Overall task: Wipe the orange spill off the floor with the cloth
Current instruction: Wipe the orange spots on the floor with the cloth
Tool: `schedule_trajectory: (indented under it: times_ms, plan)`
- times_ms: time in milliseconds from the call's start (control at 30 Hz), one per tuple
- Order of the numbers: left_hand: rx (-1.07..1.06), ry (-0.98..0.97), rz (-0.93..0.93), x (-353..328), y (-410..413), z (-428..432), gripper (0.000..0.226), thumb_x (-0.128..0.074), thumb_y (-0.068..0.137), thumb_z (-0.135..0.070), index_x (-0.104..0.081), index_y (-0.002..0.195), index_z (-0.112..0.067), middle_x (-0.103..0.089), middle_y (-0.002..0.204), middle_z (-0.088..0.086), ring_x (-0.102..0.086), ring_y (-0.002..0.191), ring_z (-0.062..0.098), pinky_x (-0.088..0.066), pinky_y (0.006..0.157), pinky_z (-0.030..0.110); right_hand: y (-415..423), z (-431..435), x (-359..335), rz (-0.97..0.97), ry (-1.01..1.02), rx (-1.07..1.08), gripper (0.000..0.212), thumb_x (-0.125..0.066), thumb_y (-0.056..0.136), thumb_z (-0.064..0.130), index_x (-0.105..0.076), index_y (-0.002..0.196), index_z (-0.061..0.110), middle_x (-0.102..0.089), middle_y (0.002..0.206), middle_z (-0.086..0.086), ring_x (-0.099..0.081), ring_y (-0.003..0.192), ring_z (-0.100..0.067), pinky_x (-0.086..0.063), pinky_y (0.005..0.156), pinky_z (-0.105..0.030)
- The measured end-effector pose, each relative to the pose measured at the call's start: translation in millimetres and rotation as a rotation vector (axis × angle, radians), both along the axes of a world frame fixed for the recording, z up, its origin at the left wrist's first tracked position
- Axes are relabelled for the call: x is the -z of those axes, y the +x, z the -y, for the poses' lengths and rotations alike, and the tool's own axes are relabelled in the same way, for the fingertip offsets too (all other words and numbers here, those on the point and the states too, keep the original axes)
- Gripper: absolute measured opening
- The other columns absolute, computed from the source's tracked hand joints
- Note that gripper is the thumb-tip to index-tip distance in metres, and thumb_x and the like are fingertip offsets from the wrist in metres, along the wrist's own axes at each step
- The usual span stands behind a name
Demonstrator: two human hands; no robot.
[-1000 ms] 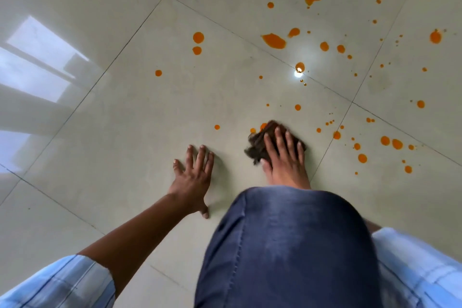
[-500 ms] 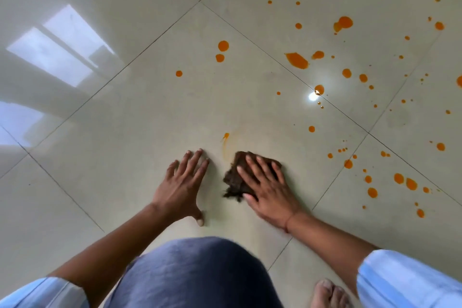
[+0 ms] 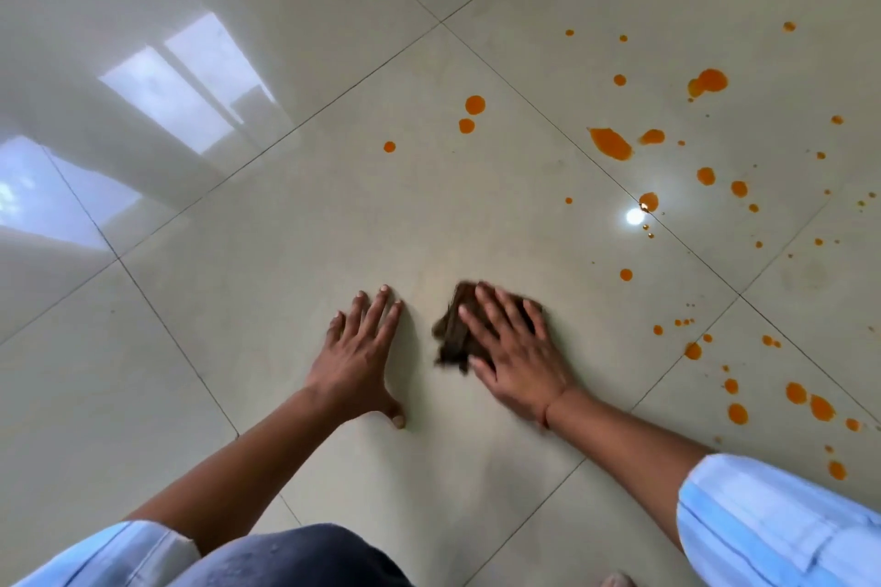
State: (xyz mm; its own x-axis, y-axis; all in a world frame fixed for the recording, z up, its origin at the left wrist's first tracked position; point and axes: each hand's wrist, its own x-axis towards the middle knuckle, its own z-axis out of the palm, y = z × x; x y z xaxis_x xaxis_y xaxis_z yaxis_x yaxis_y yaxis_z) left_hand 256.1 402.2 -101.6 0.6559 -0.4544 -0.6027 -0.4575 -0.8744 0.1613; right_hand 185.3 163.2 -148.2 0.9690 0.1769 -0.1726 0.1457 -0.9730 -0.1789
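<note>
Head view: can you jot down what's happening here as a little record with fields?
place: glossy tiled floor
left hand: flat on the floor, fingers spread, holding nothing
right hand: fingers straight, pressing down on the cloth
cloth: dark, bunched, partly under the right hand
spill: orange drops scattered ahead and to the right of the cloth
tile beside the cloth: looks free of drops
job: not finished
</note>
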Motion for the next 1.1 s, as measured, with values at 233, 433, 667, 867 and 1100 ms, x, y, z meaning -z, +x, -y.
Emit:
schedule_trajectory:
  times_ms: [233, 433, 667, 867, 1100]
  plan:
    - [0.038, 0.056, 0.007, 4.3, 1.9, 1.9, 0.155, -0.077, 0.046, -0.073, 0.026, 0.147, -0.017, 0.035, 0.153, 0.006, 0.029, 0.141, 0.033, 0.003, 0.118, 0.051, 16.3, -37.2, 6.7, 0.036, 0.06, 0.084, 0.068, -0.038, 0.088, 0.047, -0.026, 0.152, 0.025, -0.022, 0.16, -0.008, -0.021, 0.146, -0.031, -0.012, 0.115, -0.053]
    - [0.046, 0.129, -0.021, 0.7, 1.4, 8.1, 0.153, -0.076, 0.048, -0.074, 0.028, 0.147, -0.018, 0.038, 0.151, 0.006, 0.028, 0.141, 0.033, -0.003, 0.12, 0.05, 58.9, -12.0, 6.0, 0.017, 0.007, 0.068, 0.065, -0.036, 0.087, 0.048, -0.034, 0.148, 0.026, -0.029, 0.157, -0.008, -0.03, 0.143, -0.03, -0.011, 0.112, -0.05]
    - [0.161, 0.215, -0.095, -18.6, 26.3, 9.0, 0.137, -0.071, 0.062, -0.07, 0.021, 0.149, -0.019, 0.027, 0.157, 0.005, 0.013, 0.147, 0.031, -0.02, 0.118, 0.045, -2.1, -31.1, 6.4, -0.023, 0.082, 0.048, 0.068, -0.039, 0.086, 0.045, -0.03, 0.15, 0.026, -0.026, 0.158, -0.008, -0.023, 0.145, -0.03, -0.013, 0.115, -0.052]
    - [0.12, 0.243, -0.036, -69.4, 76.5, 22.1, 0.128, -0.07, 0.063, -0.071, 0.007, 0.153, -0.022, 0.019, 0.16, 0.003, 0.005, 0.148, 0.032, -0.028, 0.113, 0.051, 3.6, -16.4, -7.1, -0.077, 0.032, 0.025, 0.075, -0.078, 0.069, 0.046, -0.052, 0.138, 0.027, -0.047, 0.147, -0.005, -0.046, 0.132, -0.027, -0.038, 0.105, -0.053]
    - [0.083, 0.213, 0.07, -39.3, 154.5, 27.6, 0.144, -0.08, 0.052, -0.067, 0.016, 0.151, -0.025, 0.026, 0.158, 0.003, 0.013, 0.146, 0.036, -0.022, 0.112, 0.06, 104.9, -32.6, -1.2, -0.021, 0.028, 0.175, 0.065, -0.055, 0.083, 0.048, -0.044, 0.143, 0.027, -0.038, 0.153, -0.006, -0.035, 0.139, -0.027, -0.021, 0.11, -0.052]
